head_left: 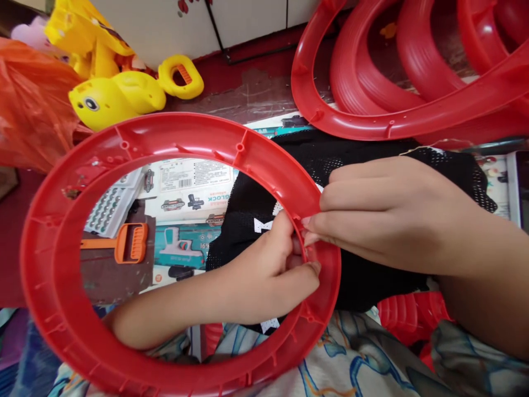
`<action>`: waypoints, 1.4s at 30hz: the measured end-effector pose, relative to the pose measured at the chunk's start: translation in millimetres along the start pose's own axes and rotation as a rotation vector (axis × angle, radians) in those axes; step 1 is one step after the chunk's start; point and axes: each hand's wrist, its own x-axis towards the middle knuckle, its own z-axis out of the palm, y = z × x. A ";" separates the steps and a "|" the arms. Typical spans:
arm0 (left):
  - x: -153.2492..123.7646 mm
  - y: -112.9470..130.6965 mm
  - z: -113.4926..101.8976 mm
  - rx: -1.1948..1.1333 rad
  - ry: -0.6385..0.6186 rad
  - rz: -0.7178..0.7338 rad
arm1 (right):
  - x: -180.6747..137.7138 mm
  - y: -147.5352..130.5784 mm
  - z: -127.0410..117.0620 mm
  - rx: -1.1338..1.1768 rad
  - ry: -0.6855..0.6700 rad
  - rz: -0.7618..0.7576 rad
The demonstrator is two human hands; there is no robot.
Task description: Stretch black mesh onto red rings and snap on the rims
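Note:
A large red plastic ring (43, 259) leans over my lap, its hollow ribbed side facing me. Through the ring's opening reaches my left hand (273, 270), its fingers wrapped round the right part of the inner rim. My right hand (372, 215) pinches with its fingertips inside the channel, close to the left hand; anything held there is too small to make out. Some small bits (78, 190) lie in the channel at the ring's upper left. A black mesh cloth (363, 286) with white marks lies behind and below both hands.
More red rings (351, 124) are stacked at the upper right. Yellow toy pieces (119, 94) and an orange plastic bag (37, 105) sit at the upper left. Beyond the opening are an orange tool-like piece (130, 243), a tray of small balls (111, 204) and printed toy-gun boxes (190, 184).

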 end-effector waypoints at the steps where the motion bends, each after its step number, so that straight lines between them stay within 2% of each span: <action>1: 0.2 -0.1 0.3 -0.004 -0.008 0.005 | 0.0 0.8 0.2 -0.007 -0.003 -0.012; 6: -0.5 -1.5 1.4 0.005 -0.006 0.003 | 0.3 1.6 0.1 -0.030 0.009 -0.031; 10: 1.7 -1.9 2.6 0.030 0.047 0.063 | 1.2 -0.9 -1.0 -0.011 -0.013 -0.004; 13: 2.8 -2.1 1.8 0.164 0.116 0.105 | 2.1 -2.2 -2.8 0.008 -0.036 0.050; 17: 1.6 -0.3 1.2 0.330 0.168 0.021 | 1.9 -0.1 -5.3 -0.033 -0.027 0.041; 23: 1.5 3.4 2.0 0.424 0.102 0.028 | 1.9 0.5 -1.9 -0.025 0.087 0.043; 29: -1.1 4.4 1.1 0.466 0.072 0.019 | 3.5 -4.9 -5.7 0.013 0.056 0.105; 36: 1.5 5.5 3.0 0.489 0.047 -0.063 | 1.0 11.1 -8.0 0.216 -0.028 0.022; 39: 1.6 6.3 4.0 0.485 0.046 -0.089 | 1.8 13.4 -5.5 0.175 -0.024 0.013; 42: 1.3 8.3 7.1 0.327 0.047 -0.116 | 2.2 14.6 -3.1 0.104 0.000 -0.019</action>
